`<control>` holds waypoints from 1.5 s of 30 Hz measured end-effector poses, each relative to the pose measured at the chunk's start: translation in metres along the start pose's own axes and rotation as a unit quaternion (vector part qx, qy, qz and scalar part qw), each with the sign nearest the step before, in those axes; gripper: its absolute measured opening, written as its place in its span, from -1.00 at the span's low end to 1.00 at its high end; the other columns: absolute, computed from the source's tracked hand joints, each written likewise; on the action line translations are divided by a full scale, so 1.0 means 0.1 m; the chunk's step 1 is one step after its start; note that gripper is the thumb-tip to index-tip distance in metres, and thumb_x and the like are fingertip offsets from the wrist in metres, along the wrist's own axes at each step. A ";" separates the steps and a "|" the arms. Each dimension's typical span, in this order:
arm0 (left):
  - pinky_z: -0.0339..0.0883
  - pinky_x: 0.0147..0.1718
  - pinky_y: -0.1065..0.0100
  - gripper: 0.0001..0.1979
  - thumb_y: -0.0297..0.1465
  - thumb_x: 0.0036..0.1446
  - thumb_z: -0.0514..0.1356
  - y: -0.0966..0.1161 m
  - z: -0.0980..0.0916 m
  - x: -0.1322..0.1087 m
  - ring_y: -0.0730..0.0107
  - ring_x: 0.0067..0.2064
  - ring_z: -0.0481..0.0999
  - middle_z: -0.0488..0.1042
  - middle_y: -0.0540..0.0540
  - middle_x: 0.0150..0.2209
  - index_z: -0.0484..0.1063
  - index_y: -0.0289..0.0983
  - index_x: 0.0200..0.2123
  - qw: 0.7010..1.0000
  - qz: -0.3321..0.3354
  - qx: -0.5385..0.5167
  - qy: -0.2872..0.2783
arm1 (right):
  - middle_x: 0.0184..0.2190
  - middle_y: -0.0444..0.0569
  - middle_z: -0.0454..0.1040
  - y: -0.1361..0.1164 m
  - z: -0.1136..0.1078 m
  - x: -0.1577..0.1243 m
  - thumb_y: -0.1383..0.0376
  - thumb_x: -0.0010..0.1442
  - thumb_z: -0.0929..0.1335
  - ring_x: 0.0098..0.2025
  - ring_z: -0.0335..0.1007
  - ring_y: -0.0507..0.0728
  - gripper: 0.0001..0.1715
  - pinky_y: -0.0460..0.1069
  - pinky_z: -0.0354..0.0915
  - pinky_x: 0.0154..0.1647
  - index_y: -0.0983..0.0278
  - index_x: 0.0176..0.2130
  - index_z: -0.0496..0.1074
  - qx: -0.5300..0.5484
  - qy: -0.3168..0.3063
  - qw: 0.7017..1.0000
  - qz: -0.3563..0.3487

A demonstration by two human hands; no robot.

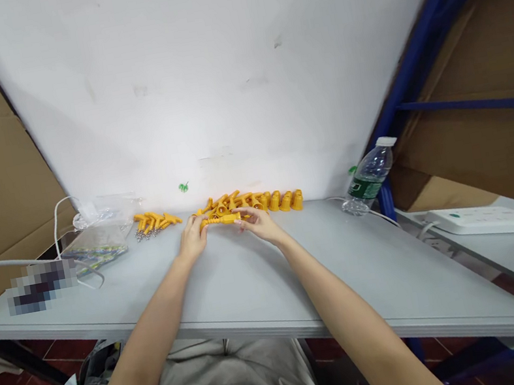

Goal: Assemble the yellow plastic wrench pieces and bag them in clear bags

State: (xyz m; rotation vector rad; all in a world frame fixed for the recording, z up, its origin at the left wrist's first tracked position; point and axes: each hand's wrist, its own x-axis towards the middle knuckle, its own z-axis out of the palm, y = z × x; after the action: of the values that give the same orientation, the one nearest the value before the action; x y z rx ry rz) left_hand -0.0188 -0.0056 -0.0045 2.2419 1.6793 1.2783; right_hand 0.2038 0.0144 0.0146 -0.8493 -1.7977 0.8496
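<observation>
A long yellow plastic piece (222, 220), ribbed toward its left end, lies level between my two hands just above the table. My left hand (192, 237) has its fingers closed on the left end. At the right end, my right hand (258, 224) pinches the same piece between thumb and fingers. Right behind it, a row of yellow cup-shaped plastic parts (286, 200) and yellow handle-like parts (233, 198) lines the wall, partly hidden by my hands. Off to the left is a small heap of yellow parts with shiny metal ends (156, 223).
A clear plastic bottle (368, 179) leans at the table's back right. Plastic bags (100, 247), a white cable (55, 231) and a blurred dark item (39, 287) lie on the left. A white power strip (485, 220) sits on the surface at right.
</observation>
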 end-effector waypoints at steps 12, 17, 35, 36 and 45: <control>0.40 -0.25 0.31 -0.80 -0.37 0.25 0.10 0.04 0.01 0.00 0.51 -0.48 0.43 0.40 -0.11 -0.06 0.41 -0.20 -0.07 0.998 -0.016 -0.069 -0.006 | -0.55 -0.04 0.49 -0.07 0.04 0.01 -0.33 0.03 0.26 -0.61 0.35 0.03 -0.27 -0.03 0.29 -0.49 0.28 -0.55 0.36 0.011 0.028 0.994 0.103; 0.40 -0.26 0.31 -0.81 -0.38 0.24 0.12 0.06 -0.01 0.01 0.60 -0.59 0.33 0.41 -0.08 -0.07 0.41 -0.21 -0.09 0.996 -0.030 -0.080 0.000 | -0.22 0.03 0.54 -0.10 -0.07 -0.02 -0.08 0.05 0.42 -0.46 0.46 0.05 -0.33 -0.03 0.37 -0.42 0.25 0.04 0.43 0.025 -0.024 0.993 0.117; 0.39 -0.20 0.33 -0.84 -0.39 0.20 0.18 0.04 -0.01 0.01 0.37 -0.22 0.51 0.42 -0.10 -0.09 0.43 -0.21 -0.13 0.997 0.004 -0.077 0.023 | -0.49 -0.08 0.51 -0.11 -0.04 -0.01 -0.14 -0.05 0.44 -0.53 0.40 0.05 -0.39 -0.02 0.31 -0.43 0.30 -0.24 0.44 0.041 0.006 0.994 0.097; 0.39 -0.20 0.33 -0.84 -0.39 0.20 0.18 0.04 -0.01 0.01 0.37 -0.22 0.50 0.42 -0.10 -0.09 0.43 -0.21 -0.13 0.997 0.003 -0.077 0.022 | -0.51 -0.09 0.50 -0.12 -0.03 -0.01 -0.17 -0.05 0.43 -0.54 0.40 0.05 -0.38 -0.04 0.29 -0.45 0.30 -0.27 0.43 0.039 0.005 0.994 0.099; 0.39 -0.18 0.31 -0.83 -0.38 0.19 0.19 0.06 -0.02 0.01 0.37 -0.24 0.51 0.42 -0.11 -0.09 0.42 -0.21 -0.12 0.997 0.013 -0.068 0.023 | -0.70 -0.15 0.36 -0.16 0.09 -0.02 -0.30 -0.03 0.34 -0.66 0.28 0.03 -0.34 -0.04 0.19 -0.56 0.21 -0.57 0.21 0.047 0.051 0.991 0.117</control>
State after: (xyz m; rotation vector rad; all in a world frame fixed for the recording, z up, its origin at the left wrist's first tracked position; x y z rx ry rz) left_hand -0.0151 -0.0082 0.0003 2.1793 1.5325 1.4133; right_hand 0.1934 0.0028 0.0239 -1.0381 -1.5766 1.0140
